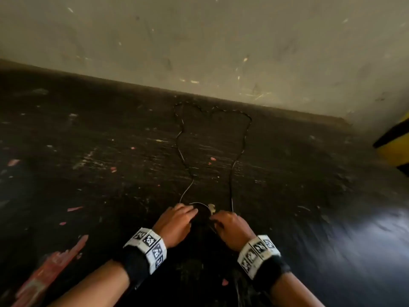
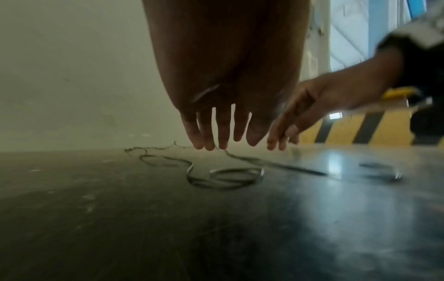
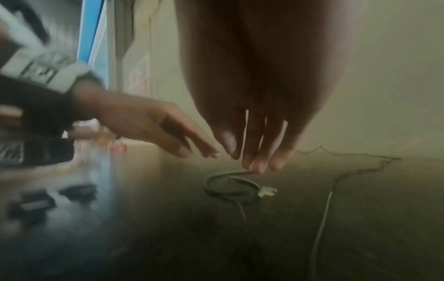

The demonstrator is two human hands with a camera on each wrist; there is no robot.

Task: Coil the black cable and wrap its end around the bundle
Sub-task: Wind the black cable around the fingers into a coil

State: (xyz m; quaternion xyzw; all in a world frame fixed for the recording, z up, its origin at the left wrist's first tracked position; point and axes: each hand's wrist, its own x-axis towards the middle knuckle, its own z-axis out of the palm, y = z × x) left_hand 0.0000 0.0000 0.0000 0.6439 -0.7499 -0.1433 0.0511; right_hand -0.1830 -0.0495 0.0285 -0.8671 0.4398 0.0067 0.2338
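Cable (image 1: 238, 158) mostly sprawls in one long loop across the dark floor (image 1: 88, 151) toward the wall (image 1: 221, 41), head view shows. One small coil (image 1: 200, 208) sits between the left hand (image 1: 177, 222) and right hand (image 1: 231, 227). Left wrist view: fingers (image 2: 206, 133) straight, hovering, holding nothing. Right wrist view: fingertips (image 3: 257, 165) look like they're touching the coil's strand, but a real pinch, can't tell. I'd say it's barely started, and the end-wrap isn't done.

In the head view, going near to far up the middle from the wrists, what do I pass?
Marker wristbands → left hand and right hand, side by side → small cable loop between the fingertips → two cable strands running away → crinkled far bend → wall.
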